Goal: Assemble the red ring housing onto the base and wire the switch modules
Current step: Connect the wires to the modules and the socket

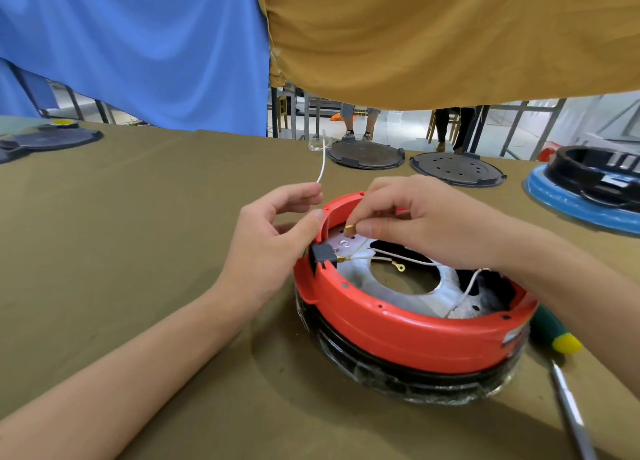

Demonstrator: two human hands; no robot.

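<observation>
The glossy red plastic ring housing sits on a black round base wrapped in crinkled clear film, near the middle of the table under an olive-brown cloth. Inside the ring lies a dull grey metal plate with a large round opening, and thin white wires cross it, one ending in a small brass ring terminal. A small black plastic switch module is seated in a notch of the ring's left wall, a brass connector at its side. The left hand is half curled, its thumb pressing the ring's rim just above the module, while its forefinger tip touches a loose white wire that rises away from it (whether that wire is truly pinched cannot be told). The right hand pinches a brass spade terminal between thumb and forefinger over the plate. Right of the ring lies a green-and-yellow handled screwdriver with a steel shaft. At the far edge rest two dark round perforated plates.
</observation>
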